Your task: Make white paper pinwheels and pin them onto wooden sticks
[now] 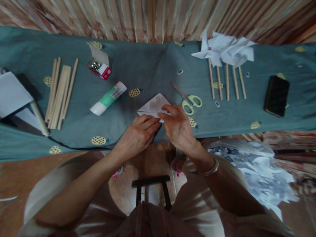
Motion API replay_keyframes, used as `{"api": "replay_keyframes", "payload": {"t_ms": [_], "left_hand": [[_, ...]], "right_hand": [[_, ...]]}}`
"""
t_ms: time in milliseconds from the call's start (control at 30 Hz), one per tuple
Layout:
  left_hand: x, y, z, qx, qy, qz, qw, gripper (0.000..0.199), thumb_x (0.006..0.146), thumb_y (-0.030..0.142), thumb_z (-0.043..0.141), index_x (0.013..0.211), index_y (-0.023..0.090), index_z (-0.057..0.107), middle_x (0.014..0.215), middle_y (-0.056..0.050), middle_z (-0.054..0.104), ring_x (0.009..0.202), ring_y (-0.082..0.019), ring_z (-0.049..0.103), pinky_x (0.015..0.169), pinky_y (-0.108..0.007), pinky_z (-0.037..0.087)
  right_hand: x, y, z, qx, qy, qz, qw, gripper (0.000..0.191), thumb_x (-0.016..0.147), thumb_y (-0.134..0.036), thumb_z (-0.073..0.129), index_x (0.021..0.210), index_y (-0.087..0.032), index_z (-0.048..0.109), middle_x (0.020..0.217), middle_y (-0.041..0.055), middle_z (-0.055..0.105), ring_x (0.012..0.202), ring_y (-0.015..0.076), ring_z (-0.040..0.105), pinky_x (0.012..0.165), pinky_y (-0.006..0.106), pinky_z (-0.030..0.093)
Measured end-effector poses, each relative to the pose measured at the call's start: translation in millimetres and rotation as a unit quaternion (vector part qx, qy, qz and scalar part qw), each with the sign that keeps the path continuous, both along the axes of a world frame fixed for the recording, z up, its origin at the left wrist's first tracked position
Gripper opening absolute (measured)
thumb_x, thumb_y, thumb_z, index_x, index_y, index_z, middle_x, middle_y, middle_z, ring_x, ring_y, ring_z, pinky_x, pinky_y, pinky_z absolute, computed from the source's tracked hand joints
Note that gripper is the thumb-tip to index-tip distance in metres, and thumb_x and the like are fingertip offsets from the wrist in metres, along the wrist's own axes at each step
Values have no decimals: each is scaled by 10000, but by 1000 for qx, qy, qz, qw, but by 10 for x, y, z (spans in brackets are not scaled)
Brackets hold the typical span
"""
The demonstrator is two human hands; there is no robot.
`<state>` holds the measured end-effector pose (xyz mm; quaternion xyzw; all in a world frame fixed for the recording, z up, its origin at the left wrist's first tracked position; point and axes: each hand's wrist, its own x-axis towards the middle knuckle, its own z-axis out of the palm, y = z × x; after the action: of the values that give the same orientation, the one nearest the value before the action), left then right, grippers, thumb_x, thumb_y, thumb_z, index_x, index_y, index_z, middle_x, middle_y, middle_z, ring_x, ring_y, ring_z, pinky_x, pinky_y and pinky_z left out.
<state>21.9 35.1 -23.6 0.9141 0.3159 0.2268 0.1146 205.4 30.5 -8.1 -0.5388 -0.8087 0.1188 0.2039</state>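
A small white paper square (153, 105) with crease lines lies near the front edge of the table, one corner pointing away from me. My left hand (139, 134) rests on its near left edge, fingers pressed together on the paper. My right hand (177, 124) is at its right side, thumb and forefinger bent over the paper and slightly apart. Just beyond my right hand lie scissors (186, 97) with light green handles, blades spread a little. A green and white glue tube (108, 98) is to the left of the paper.
Wooden sticks (60, 94) and an open box of metal pins (99, 66) are on the left, beside white paper sheets (10, 92). White pinwheels (225, 50) on sticks and a black phone (277, 96) lie right. A bag of paper pieces (257, 170) sits below the table.
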Motion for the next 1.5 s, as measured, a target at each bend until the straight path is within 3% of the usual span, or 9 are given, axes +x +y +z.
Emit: {"api": "replay_keyframes", "payload": {"t_ms": [167,400,533,667,833,1067,1233,1500], "left_hand": [[-1,1,25,-14,13,-6,1000,285,976,182,465,1186,118,648,1136,-125,706,1047,-259,586,876,-421,527],[-1,11,-11,16,4,0,1000,265,983,201,479,1163,126,658,1128,-124,710,1037,-249,603,858,-406,535],[-18,22,-27,21,-3,-5,1000,227,970,168,507,1124,139,671,1166,-121,707,1060,-241,613,873,-394,531],[-74,47,-9,19,-12,-12,1000,234,976,170,492,1120,143,675,1202,-128,698,1063,-235,621,866,-392,540],[-282,170,9,68,-1,49,996,213,972,195,493,1029,176,698,1177,-87,711,1043,-246,633,857,-408,548],[-556,329,57,40,-19,128,991,293,886,99,502,1073,225,690,1259,-74,663,1159,-278,582,963,-503,525],[-419,208,93,53,-16,103,993,358,866,166,572,1220,207,596,1352,-112,595,1235,-302,531,1005,-526,489],[-191,172,4,129,5,82,988,137,932,177,577,1028,221,665,1207,-57,685,1124,-223,607,1072,-503,433]], "right_hand": [[-84,-4,-97,8,2,8,1000,316,944,-90,402,1021,-153,701,1225,134,645,1118,277,543,1022,427,478],[-21,17,-122,48,16,7,999,312,916,-101,420,1010,-168,710,1216,114,659,1107,263,557,978,420,506],[107,71,-81,46,84,-28,995,375,874,-97,423,1121,-204,684,1233,83,651,1146,235,579,1033,410,483],[195,136,-87,34,99,-73,992,412,881,-127,402,1222,-168,629,1249,117,657,1187,258,589,1068,471,453],[187,125,-47,14,117,-61,991,387,907,-169,396,1226,-165,614,1242,139,670,1157,257,623,1033,467,483],[86,40,-7,-26,171,-31,984,330,915,-165,421,1162,-140,639,1111,119,721,1012,207,689,932,375,545],[55,45,-51,-10,168,-29,985,329,908,-156,437,1163,-155,645,1175,126,709,1110,225,664,980,406,532],[18,67,-76,2,147,-25,989,336,881,-121,454,1142,-152,663,1202,133,698,1133,245,648,1027,445,508]]}}
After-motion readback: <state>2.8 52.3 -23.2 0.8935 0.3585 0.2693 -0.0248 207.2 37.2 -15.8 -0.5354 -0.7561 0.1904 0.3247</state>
